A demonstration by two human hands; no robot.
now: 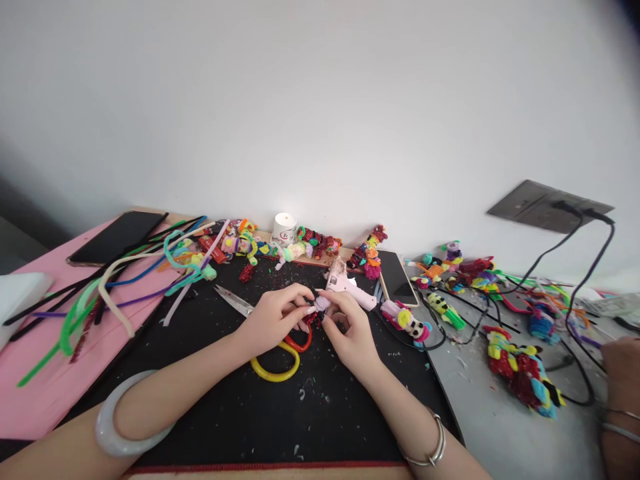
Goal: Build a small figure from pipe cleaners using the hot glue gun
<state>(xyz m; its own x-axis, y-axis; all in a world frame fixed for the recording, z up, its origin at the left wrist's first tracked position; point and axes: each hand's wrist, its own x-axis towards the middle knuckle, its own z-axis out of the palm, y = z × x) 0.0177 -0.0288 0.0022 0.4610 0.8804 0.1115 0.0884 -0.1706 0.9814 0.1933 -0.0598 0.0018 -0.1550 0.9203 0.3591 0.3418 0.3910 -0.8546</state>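
Observation:
Over the black mat (320,413), my left hand (281,319) and my right hand (347,327) meet with fingertips pinched around a small lilac and dark red pipe-cleaner piece (321,305). Its lower part is partly hidden by my fingers. Under and beside my left hand lie scissors (275,372) with yellow and red handles, their blades pointing to the upper left. Just behind my right hand rests a pale pink hot glue gun (350,288).
Loose pipe cleaners (120,287) spread across a pink board (30,400) at left, near a dark phone (117,237). A paper cup (285,230) and several pipe-cleaner figures line the wall. At right are a second phone (399,280), cables, more figures (523,373) and another person's hand (623,363).

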